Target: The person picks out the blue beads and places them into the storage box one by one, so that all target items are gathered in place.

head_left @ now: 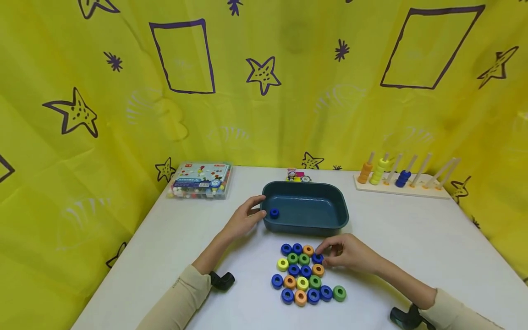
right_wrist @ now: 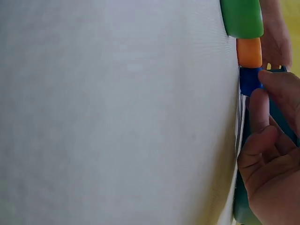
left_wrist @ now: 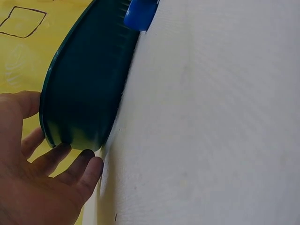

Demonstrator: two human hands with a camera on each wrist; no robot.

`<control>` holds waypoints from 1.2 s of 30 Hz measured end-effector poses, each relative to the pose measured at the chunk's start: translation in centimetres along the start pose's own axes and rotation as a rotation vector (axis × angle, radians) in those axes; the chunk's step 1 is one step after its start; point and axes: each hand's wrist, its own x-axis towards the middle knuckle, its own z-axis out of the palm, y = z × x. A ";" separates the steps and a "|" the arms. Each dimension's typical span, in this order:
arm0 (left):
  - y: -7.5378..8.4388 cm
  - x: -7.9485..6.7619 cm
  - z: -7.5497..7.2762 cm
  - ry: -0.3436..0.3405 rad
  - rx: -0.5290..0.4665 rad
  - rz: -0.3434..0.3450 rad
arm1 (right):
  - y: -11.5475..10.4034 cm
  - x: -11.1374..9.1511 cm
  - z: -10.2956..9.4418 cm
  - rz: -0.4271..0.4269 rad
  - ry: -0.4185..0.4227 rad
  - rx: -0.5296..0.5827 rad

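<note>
At the left end of a dark teal tray (head_left: 305, 228), my left hand (head_left: 244, 217) touches the wall and rim with spread fingers; the left wrist view shows these fingertips (left_wrist: 89, 157) against the tray's end. One blue ring bead (head_left: 274, 213) lies inside, near that end. In front of the tray, my right hand (head_left: 348, 252) pinches another blue bead (head_left: 317, 258) between thumb and index finger, at the right side of a group of loose beads. The right wrist view shows this blue bead (right_wrist: 250, 82) beside an orange bead (right_wrist: 249, 52).
Loose blue, green, orange and yellow beads (head_left: 302, 283) lie in rough rows before the tray. A pegged wooden board (head_left: 402, 189) with stacked beads stands back right. A clear-sided box (head_left: 200, 181) sits back left, and a small colourful item (head_left: 298, 176) lies behind the tray.
</note>
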 end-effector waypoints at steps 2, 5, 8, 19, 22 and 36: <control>0.1 0.0 0.1 -0.001 -0.005 0.002 | 0.2 0.0 0.1 0.006 -0.008 0.009; 0.3 -0.1 0.1 0.002 -0.005 -0.003 | 0.3 0.1 0.2 0.007 -0.008 0.011; 0.4 -0.1 0.0 0.004 -0.002 0.010 | 0.2 0.2 0.2 -0.001 -0.002 -0.002; 0.4 0.2 -0.2 0.000 -0.004 0.016 | -4.5 0.0 -3.5 -0.114 0.102 -0.043; 0.3 0.3 -0.4 0.006 -0.003 0.014 | -5.2 2.0 -4.8 -0.150 0.136 -0.004; 0.1 -0.2 -0.2 -0.024 -0.035 0.013 | -2.4 15.5 -3.1 -0.097 0.157 0.009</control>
